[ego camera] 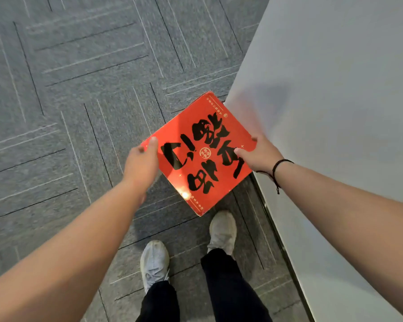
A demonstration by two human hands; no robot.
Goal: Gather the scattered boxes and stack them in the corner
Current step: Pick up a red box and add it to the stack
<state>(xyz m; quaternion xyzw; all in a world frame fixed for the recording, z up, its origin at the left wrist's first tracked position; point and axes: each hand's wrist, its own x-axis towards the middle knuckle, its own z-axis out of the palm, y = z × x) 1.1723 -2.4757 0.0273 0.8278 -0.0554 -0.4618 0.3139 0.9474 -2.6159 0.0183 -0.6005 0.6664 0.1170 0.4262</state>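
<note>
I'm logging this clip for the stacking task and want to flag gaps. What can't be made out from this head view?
- Other boxes, the stack and the corner: outside the frame; only one red box shows.
- Box depth and underside: hidden by its own top face.
- Left hand fingers: under the box edge; only the thumb shows.
- Right hand fingers: mostly behind the box's far edge.
- Small gold print along the box edges: too small to read.

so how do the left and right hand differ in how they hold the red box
The left hand grips the red box at its left corner, thumb lying on the top face; the right hand grips the right edge beside the white wall, thumb also on top. The right wrist wears a dark cord bracelet; the left wrist is bare. Both hold the box above the carpet.
</note>
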